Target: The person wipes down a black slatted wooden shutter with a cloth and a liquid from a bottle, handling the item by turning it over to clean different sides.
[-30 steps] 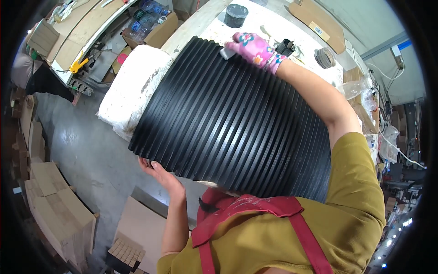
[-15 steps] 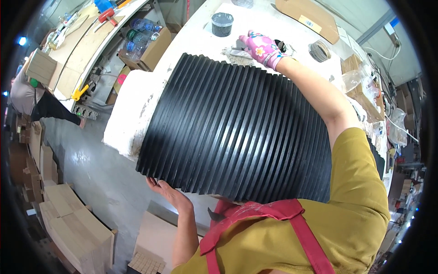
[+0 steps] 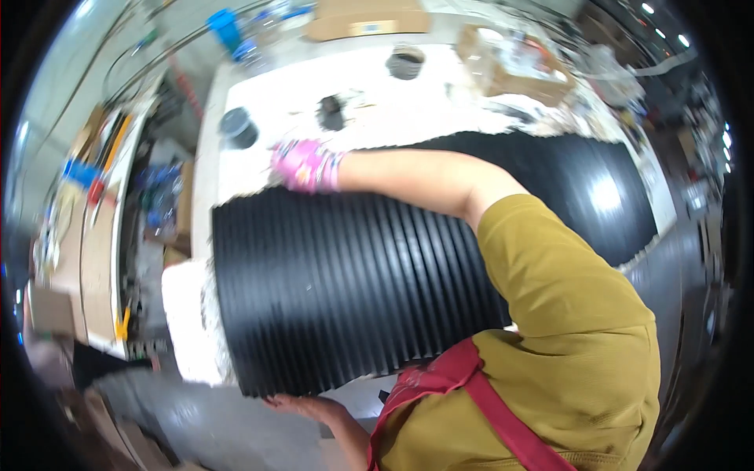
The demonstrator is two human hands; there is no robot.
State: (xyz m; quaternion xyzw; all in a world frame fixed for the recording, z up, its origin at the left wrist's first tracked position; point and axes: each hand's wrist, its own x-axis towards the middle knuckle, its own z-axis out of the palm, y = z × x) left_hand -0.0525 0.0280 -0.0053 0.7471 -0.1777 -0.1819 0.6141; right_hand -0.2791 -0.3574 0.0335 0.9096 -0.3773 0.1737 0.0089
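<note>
A black ribbed sheet (image 3: pixel 330 290) lies in front of me over a white, rough-edged block (image 3: pixel 192 322) that sticks out at its left. My left hand (image 3: pixel 302 406) is at the sheet's near left corner, fingers stretched along the lower edge, tips partly hidden beneath it. My right hand (image 3: pixel 305 166), in a pink flowered glove, reaches across to the far edge of the sheet. Its fingers look curled but are blurred; a small greyish thing by them is too smeared to name. A dark grey tub (image 3: pixel 239 129) stands just beyond this hand.
On the white table stand a round stack of rings (image 3: pixel 406 63), a dark lump (image 3: pixel 331 114), a flat cardboard box (image 3: pixel 367 20) and an open carton (image 3: pixel 514 67) of plastic bags. Another smooth black sheet (image 3: pixel 581 188) lies at right. A person (image 3: pixel 59 353) is at the far left.
My view has swung to the right. My right hand has moved left along the sheet's far edge, closer to the tub. My left hand stays at the near left corner, its fingers straighter.
</note>
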